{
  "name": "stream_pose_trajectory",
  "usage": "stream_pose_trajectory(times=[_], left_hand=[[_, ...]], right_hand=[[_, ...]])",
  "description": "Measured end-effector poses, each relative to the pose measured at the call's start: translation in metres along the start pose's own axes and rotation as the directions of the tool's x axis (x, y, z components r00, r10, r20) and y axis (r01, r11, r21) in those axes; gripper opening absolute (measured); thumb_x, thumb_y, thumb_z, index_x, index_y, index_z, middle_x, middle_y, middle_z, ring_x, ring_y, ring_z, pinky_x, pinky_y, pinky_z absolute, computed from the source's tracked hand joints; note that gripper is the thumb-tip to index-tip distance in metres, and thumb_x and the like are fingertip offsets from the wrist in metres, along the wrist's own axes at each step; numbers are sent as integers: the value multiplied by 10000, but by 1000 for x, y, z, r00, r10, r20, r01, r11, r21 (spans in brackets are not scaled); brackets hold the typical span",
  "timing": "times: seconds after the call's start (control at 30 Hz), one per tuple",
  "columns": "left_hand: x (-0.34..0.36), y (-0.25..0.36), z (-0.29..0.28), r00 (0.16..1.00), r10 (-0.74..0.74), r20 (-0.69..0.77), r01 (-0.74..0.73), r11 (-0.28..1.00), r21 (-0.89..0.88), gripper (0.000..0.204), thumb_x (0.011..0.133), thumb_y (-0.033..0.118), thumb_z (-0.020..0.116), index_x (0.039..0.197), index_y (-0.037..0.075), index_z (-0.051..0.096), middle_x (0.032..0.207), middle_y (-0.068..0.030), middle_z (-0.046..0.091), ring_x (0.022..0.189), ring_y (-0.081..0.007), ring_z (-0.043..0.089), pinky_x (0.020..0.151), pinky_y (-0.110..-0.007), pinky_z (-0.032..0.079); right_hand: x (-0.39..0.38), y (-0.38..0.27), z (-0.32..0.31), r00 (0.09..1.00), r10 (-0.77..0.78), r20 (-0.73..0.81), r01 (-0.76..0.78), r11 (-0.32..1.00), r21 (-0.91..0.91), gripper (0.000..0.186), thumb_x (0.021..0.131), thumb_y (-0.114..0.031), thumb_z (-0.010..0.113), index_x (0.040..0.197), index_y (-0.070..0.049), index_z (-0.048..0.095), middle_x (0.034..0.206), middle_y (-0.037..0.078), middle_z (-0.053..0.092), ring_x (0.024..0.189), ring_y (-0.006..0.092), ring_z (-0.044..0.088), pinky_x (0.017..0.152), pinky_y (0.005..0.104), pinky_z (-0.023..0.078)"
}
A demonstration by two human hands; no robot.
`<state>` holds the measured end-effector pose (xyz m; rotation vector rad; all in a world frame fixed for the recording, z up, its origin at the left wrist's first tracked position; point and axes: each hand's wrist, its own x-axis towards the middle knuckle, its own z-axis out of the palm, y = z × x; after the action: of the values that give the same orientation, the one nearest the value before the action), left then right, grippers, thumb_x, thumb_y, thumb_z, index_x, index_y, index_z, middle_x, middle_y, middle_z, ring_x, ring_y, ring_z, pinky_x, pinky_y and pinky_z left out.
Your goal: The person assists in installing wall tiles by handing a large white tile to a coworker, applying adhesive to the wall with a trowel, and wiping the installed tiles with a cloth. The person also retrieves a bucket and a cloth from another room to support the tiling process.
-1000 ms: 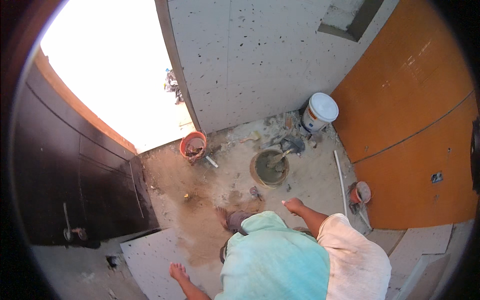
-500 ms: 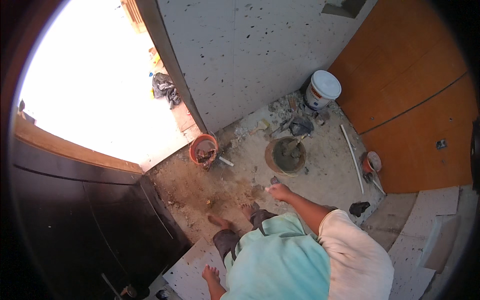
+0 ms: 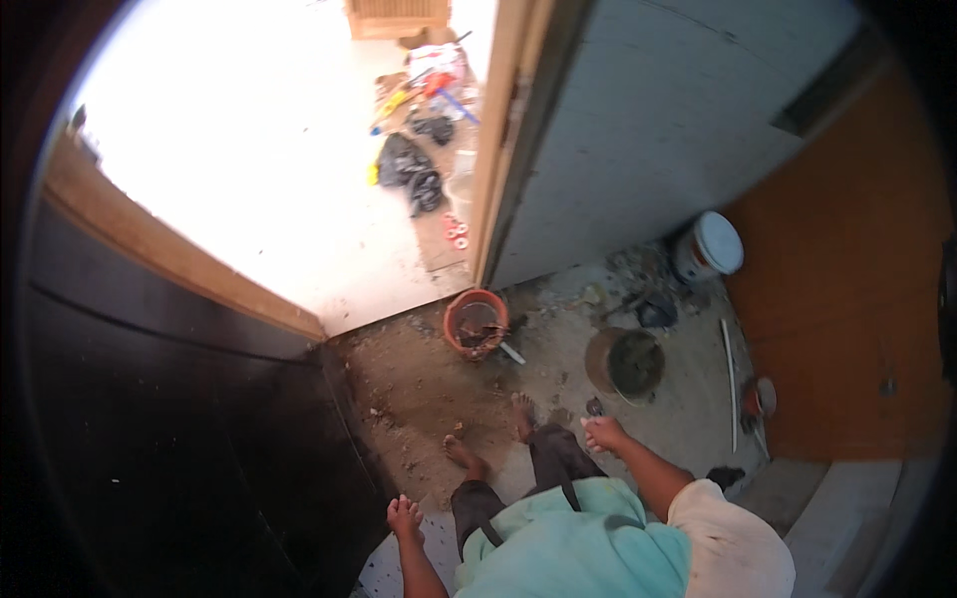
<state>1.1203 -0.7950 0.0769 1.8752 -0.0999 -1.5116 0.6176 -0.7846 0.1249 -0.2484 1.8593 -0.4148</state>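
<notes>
My left hand (image 3: 405, 516) hangs beside my left leg, next to the dark panel, its fingers loosely apart and nothing visible in them. My right hand (image 3: 603, 434) is held out in front of my right thigh, its fingers curled in, with nothing seen sticking out of them. Just beyond it a small dark lump (image 3: 595, 407) shows against the floor. Farther off stands a round tub (image 3: 602, 363) with grey wet mix inside. An orange bucket (image 3: 451, 325) holding dark scraps stands by the doorway corner, touched by neither hand.
A white lidded pail (image 3: 718, 242) stands in the far right corner. A white pipe (image 3: 730, 384) and a small reddish pot (image 3: 762, 397) lie along the orange wall (image 3: 837, 329). Loose soil covers the floor (image 3: 399, 399) by my feet. Black plastic bags (image 3: 404, 164) lie outside the bright doorway.
My view has swung left, so the buckets appear lower and farther right, and more of the doorway shows. My left hand has come up farther into view; my right hand stays held out.
</notes>
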Motion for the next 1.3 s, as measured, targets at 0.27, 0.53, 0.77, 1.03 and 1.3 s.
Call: stream_pose_trajectory(times=[0.27,0.53,0.77,1.03,1.3], left_hand=[[-38,-79,35,974,-170,-147,225,733,642,745,789,364,749,1326,-58,451,1332,-248,497,1210,-362,507,989,-426,418],[-1,-123,88,945,-303,-126,283,560,779,1188,622,509,823,1462,-52,197,1389,-312,394,1300,-439,392,1081,-455,337],[27,-109,114,931,-244,-270,358,483,799,1154,630,397,845,1460,-58,185,1435,-328,308,1343,-462,303,1095,-469,307],[87,-90,102,998,-1,-58,52,464,884,1059,661,361,826,1435,-68,245,1437,-325,310,1345,-449,302,1126,-468,251],[310,-33,214,728,416,544,-684,400,610,772,796,193,732,1413,-42,331,1371,-280,449,1274,-420,445,1058,-450,362]], right_hand=[[103,-92,81,977,97,188,-29,941,-338,389,913,-413,607,994,-34,638,803,23,591,640,115,583,538,283,480],[290,-148,161,949,-215,232,307,803,-511,432,889,-431,579,792,-13,633,725,141,639,647,296,602,627,419,470],[439,-161,221,871,-378,315,475,484,-735,507,889,-424,539,1206,-32,598,1123,245,632,1084,403,588,941,454,441],[530,-141,265,904,-422,60,337,622,-707,839,853,-475,587,1431,65,307,1354,311,466,1259,394,481,1050,421,366],[586,-133,269,851,-498,164,407,429,-806,302,739,-190,692,1002,-41,694,982,263,660,980,415,629,893,465,479]])
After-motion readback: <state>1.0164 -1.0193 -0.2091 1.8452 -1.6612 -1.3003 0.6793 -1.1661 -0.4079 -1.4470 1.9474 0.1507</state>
